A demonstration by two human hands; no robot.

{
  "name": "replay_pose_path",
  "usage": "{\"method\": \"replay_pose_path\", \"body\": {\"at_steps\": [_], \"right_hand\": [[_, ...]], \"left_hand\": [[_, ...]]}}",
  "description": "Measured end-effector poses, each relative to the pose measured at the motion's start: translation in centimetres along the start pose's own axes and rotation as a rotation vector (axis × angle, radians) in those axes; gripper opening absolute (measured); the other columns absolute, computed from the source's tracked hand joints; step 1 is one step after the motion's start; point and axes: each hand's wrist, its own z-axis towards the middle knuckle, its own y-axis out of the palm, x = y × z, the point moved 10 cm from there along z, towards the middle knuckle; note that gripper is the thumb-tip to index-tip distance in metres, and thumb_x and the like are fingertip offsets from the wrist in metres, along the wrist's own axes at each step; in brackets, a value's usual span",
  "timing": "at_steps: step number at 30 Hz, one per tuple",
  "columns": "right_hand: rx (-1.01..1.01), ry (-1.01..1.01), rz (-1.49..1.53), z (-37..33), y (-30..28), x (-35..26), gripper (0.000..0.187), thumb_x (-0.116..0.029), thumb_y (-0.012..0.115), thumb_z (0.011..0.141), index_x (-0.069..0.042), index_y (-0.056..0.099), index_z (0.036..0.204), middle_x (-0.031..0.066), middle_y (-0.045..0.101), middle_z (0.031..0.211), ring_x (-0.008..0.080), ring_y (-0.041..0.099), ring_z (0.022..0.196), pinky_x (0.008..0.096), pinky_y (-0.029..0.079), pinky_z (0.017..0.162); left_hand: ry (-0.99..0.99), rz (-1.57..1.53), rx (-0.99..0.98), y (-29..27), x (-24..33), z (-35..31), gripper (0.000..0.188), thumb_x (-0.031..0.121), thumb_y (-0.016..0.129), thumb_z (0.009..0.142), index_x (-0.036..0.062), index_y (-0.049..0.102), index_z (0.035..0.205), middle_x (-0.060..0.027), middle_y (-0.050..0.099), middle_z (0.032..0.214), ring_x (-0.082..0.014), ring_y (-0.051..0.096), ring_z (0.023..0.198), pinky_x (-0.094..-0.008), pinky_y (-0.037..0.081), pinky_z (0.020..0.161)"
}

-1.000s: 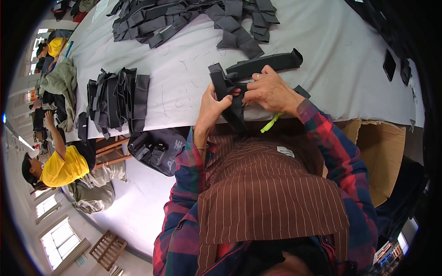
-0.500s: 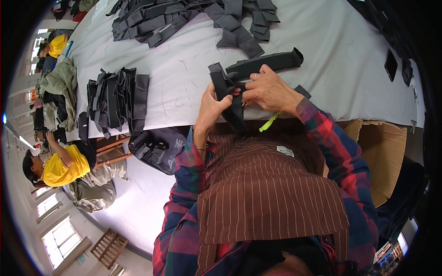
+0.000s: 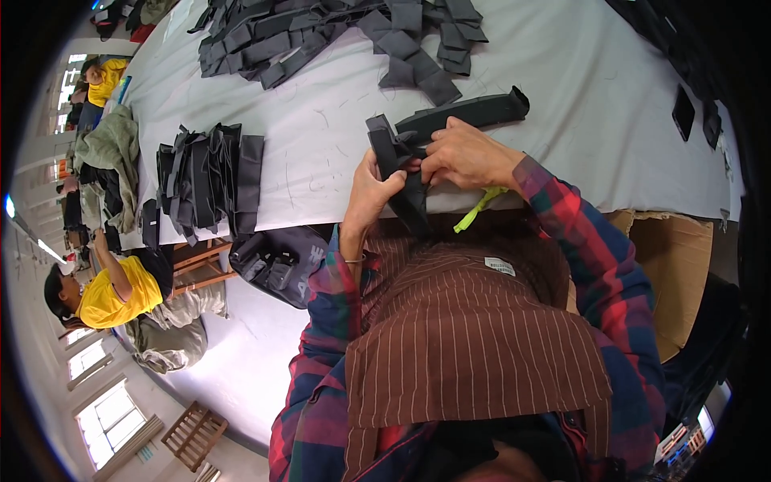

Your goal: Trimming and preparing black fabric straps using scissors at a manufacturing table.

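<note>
Between my two hands is a black fabric strip [image 3: 411, 207], bent over itself at the table's near edge. My left hand [image 3: 373, 191] is closed round its left side, with the thumb pressed on top. The fingers of my right hand [image 3: 467, 157] pinch the strip's right side, close to my left thumb; the fingertips are partly hidden. Just beyond my hands lies a long folded black fabric piece [image 3: 474, 113]. A bright yellow-green strip [image 3: 479, 210] hangs below my right wrist, and what it belongs to is hidden.
A stack of folded black pieces [image 3: 213, 181] stands on the white-covered table [image 3: 313, 161] at left. More black strips [image 3: 321, 36] are heaped at the far side. A phone [image 3: 683, 113] lies at right, above an open cardboard box [image 3: 671, 281]. A black bag [image 3: 277, 265] and a person in yellow [image 3: 120, 297] are at left.
My right hand has moved slightly, its fingers still at the strip. A small black piece seen by my right wrist is now hidden. My left hand keeps its hold.
</note>
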Motion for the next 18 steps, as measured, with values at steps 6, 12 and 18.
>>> {"method": "replay_pose_path", "body": {"at_steps": [6,12,18], "right_hand": [[-0.128,0.052,0.043,0.65,0.62,0.45,0.009,-0.02,0.068,0.077,-0.017,0.071,0.085,-0.0021,0.063,0.076,0.0182,0.056,0.085,0.0344,0.034,0.076],[-0.141,0.068,0.038,0.61,0.8,0.4,0.01,-0.02,0.068,0.077,-0.017,0.071,0.086,-0.0007,0.065,0.079,0.0191,0.057,0.087,0.0343,0.035,0.077],[-0.072,0.058,-0.013,0.38,0.64,0.27,0.01,-0.02,0.069,0.076,-0.017,0.07,0.085,-0.0004,0.066,0.08,0.0193,0.058,0.086,0.0345,0.037,0.076]], "left_hand": [[-0.006,-0.001,0.008,-0.02,0.18,-0.11,0.038,0.001,0.055,0.078,-0.0067,0.048,0.114,-0.0144,0.064,0.102,-0.0181,0.062,0.096,-0.0306,0.046,0.091],[-0.014,-0.028,0.006,0.0,0.17,-0.2,0.038,0.001,0.054,0.077,-0.006,0.048,0.114,-0.0142,0.064,0.103,-0.0182,0.062,0.097,-0.0304,0.046,0.092],[-0.018,-0.042,0.009,0.07,0.26,-0.35,0.039,0.001,0.054,0.077,-0.0046,0.049,0.115,-0.0137,0.064,0.103,-0.018,0.062,0.097,-0.0302,0.046,0.092]]}}
